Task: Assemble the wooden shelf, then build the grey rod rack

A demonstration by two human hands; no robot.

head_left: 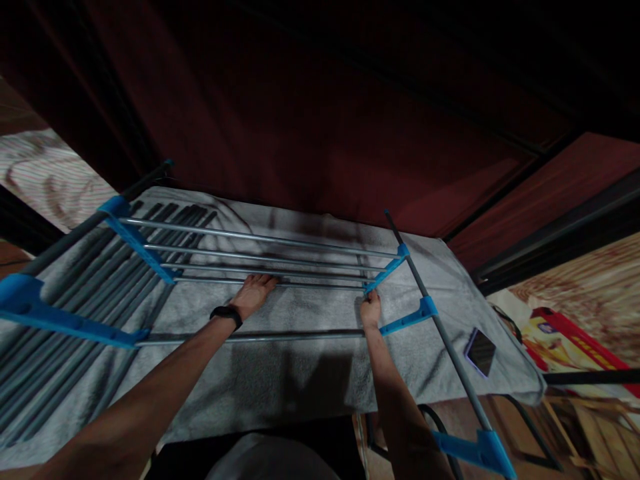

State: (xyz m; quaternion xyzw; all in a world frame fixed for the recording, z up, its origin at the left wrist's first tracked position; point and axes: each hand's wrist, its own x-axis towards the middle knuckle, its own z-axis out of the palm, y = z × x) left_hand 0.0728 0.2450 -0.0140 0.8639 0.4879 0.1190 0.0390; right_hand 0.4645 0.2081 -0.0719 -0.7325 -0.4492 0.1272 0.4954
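A rack of grey metal rods [260, 238] joined by blue plastic brackets lies on a grey towel [300, 373] over a table. My left hand [253, 293], with a black band on its wrist, is closed around the nearest rod of the upper shelf. At that shelf's right end, my right hand [371, 309] pinches the rod end just below the blue bracket [387, 270]. A second blue bracket [407, 319] sticks out beside that hand. A lower rod [250, 338] crosses beneath both forearms.
Several loose grey rods [75, 313] lie in a row on the towel at the left. A phone [480, 351] rests on the towel's right corner. A long grey side pole [440, 333] runs down to another blue bracket [475, 450]. Dark red wall behind.
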